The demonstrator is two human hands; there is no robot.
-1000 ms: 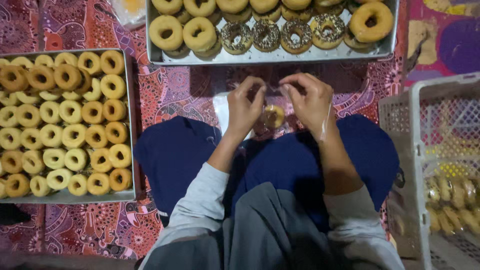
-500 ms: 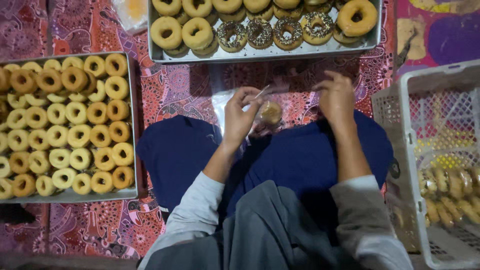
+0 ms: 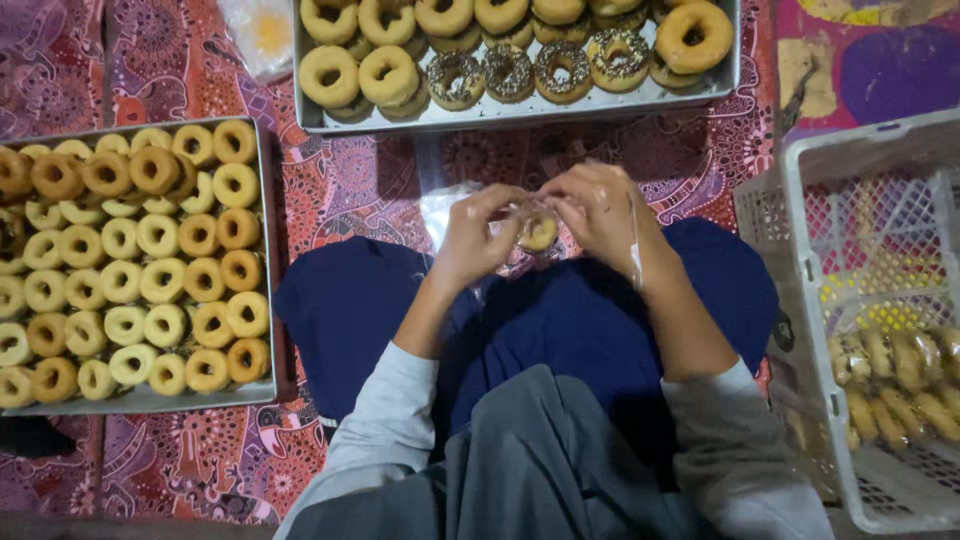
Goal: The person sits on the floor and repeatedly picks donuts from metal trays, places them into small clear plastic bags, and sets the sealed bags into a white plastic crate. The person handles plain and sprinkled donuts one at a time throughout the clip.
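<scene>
My left hand (image 3: 478, 232) and my right hand (image 3: 598, 208) meet in front of me over my lap, both pinching a small donut (image 3: 537, 232) wrapped in clear plastic. The fingertips of both hands close on the wrap at either side of the donut. A strip of clear plastic hangs along my right wrist. I sit cross-legged in dark blue trousers and grey sleeves on a patterned red cloth (image 3: 350, 180).
A metal tray (image 3: 268, 300) of several plain glazed donuts lies at my left. Another metal tray (image 3: 520, 112) with glazed and sprinkled donuts stands ahead. A white plastic crate (image 3: 800, 300) holding wrapped donuts is at my right. A clear bag (image 3: 258, 30) lies at the top left.
My hands came back together on the wrapped donut after the right one had lifted away slightly. The donut stays between them above my lap.
</scene>
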